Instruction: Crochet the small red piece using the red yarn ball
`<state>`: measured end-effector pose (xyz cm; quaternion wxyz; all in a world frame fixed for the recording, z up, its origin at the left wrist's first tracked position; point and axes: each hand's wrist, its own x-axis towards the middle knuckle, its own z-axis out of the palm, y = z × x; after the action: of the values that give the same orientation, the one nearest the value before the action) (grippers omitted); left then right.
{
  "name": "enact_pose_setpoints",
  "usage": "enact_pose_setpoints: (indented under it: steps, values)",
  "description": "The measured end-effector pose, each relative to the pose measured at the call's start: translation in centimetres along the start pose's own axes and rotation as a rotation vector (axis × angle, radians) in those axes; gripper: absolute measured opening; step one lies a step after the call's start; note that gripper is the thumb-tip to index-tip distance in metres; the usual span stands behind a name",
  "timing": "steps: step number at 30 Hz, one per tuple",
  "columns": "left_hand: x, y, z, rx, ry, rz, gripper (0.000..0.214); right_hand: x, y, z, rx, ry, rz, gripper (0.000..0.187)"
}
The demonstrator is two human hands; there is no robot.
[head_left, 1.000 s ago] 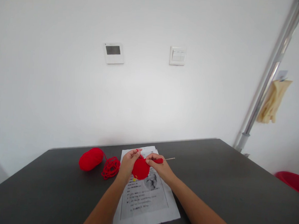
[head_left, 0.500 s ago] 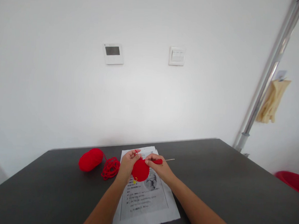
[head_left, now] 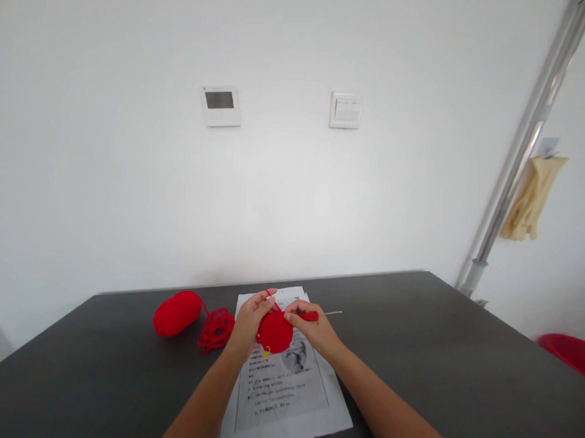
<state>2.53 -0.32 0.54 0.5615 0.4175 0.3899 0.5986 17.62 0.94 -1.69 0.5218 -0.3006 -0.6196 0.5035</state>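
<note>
Left hand (head_left: 251, 316): closed in a pinch on the upper left edge of the red crochet disc (head_left: 275, 332). A strand of red yarn (head_left: 271, 295) rises by your raised forefinger.
Right hand (head_left: 315, 329): fingers curled shut round the red grip of the crochet hook (head_left: 316, 315). Its bare metal end sticks out to your right. The working tip is hidden at the disc's top edge.
Disc position: held between your two hands, just above the printed pattern sheet (head_left: 287, 395), over the middle of the bench (head_left: 437, 362). A small yellow stitch marker (head_left: 264, 354) hangs at its lower left rim.
Yarn supply: the red yarn ball (head_left: 176, 312) lies to your left on the bench, and a loose red tangle (head_left: 216, 328) sits between it and your left hand.
Step, as judged: working a stitch along the disc's rim.
Doing it well: pinch close to the stitch being entered so the edge does not fold. Let the forefinger set an even strand tension. Turn the hook from the wrist rather than dragging the fabric. Watch that the tangle feeds freely, since a snag would tighten the loop.
Arm pose: both forearms reach forward and converge, wrists raised off the sheet. Your left palm is turned inward toward the disc. Your right hand is knuckles-up over the hook.
</note>
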Motion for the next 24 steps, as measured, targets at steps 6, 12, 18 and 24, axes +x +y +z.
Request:
enact_pose_setpoints:
  steps: [6, 12, 18, 24]
  values:
    - [-0.2, 0.2, -0.1, -0.007, -0.072, 0.002, 0.066, 0.1, -0.2, -0.1, 0.021, 0.056, -0.046, 0.018]
    - [-0.1, 0.1, -0.2, -0.026, -0.050, 0.003, 0.062, 0.0, -1.3, -0.7, 0.094, 0.174, -0.142, 0.026]
    - [-0.2, 0.3, 0.0, -0.046, -0.037, -0.012, 0.060, -0.3, -1.5, -0.6, 0.160, 0.137, -0.160, 0.028]
    - [-0.3, 0.6, 0.1, -0.064, -0.031, -0.020, 0.063, -0.3, -1.5, -0.5, 0.164, 0.144, -0.168, 0.029]
